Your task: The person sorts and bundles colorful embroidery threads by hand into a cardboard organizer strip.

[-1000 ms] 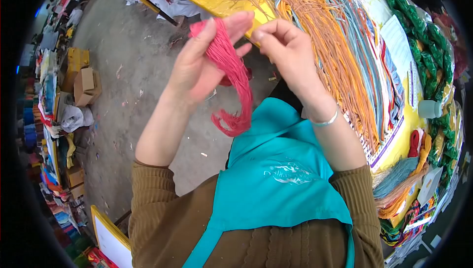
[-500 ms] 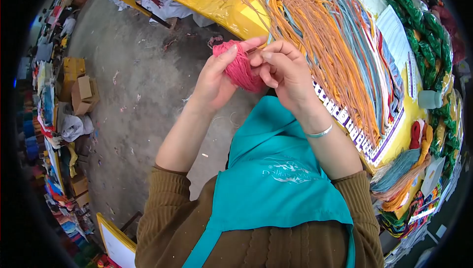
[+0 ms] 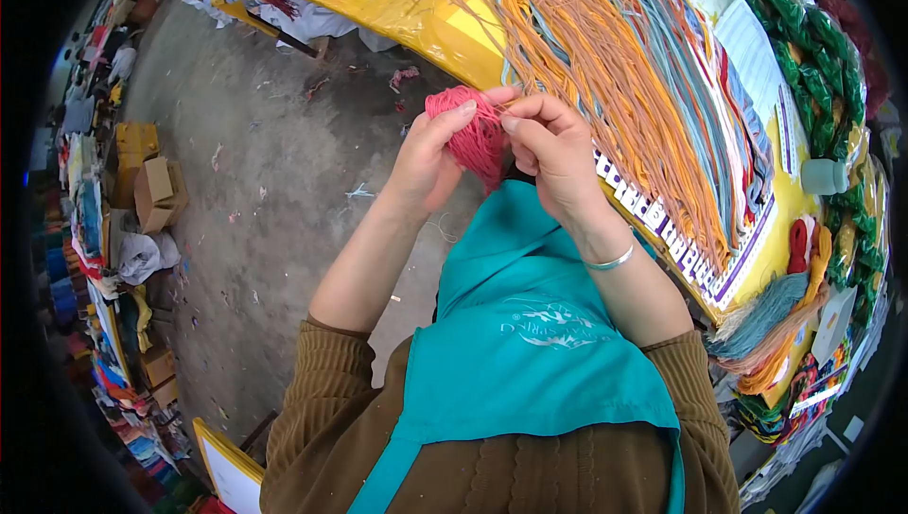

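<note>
A skein of pink thread (image 3: 468,140) is held in my left hand (image 3: 426,159), its thumb pressed across the strands and its fingers behind them. Close beside it, my right hand (image 3: 560,150) has thumb and forefinger pinched together at the skein's edge, where fine strands run between the two hands. The pinched strand is thin and only partly visible. Both hands are above the floor, just off the near edge of the yellow table (image 3: 416,17).
Long orange, tan and blue threads (image 3: 605,107) lie across the table by a numbered white strip (image 3: 653,216). Green plastic-wrapped bundles (image 3: 804,41), a pale jar (image 3: 825,176) and more coloured skeins (image 3: 776,320) are at right. Cardboard boxes (image 3: 159,192) stand on the left floor.
Both hands and the pink skein have shifted slightly right and down in view. My right hand's fingers have drawn in closer together at the skein.
</note>
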### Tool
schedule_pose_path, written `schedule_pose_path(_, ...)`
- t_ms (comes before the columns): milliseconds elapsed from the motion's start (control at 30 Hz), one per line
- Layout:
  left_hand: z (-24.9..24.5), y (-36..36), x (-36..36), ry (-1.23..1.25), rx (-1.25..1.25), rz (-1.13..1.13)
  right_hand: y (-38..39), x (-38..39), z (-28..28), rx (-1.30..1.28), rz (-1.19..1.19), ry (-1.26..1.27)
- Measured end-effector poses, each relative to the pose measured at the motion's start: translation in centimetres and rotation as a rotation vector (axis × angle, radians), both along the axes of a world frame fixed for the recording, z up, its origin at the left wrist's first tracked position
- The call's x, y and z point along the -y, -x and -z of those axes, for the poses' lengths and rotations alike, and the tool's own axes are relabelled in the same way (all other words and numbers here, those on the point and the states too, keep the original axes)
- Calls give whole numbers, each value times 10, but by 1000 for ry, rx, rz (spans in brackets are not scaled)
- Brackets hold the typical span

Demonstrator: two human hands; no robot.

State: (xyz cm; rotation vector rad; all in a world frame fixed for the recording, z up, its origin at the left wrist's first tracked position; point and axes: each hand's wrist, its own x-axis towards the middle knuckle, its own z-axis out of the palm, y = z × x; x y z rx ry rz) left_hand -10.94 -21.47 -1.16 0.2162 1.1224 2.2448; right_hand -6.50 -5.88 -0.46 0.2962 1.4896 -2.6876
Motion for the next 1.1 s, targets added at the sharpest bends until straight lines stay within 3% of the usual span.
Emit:
schedule_pose_path(300,4,-5,-9,57,27,-88,-4,-5,6,46,6,-99)
schedule_pose_path(700,11,-1,-2,1,0,-107,-1,-11,13,34,-42,91)
schedule_pose_path(1100,16,2,-1,20,-18,-66,0,-10,12,43,-83,20)
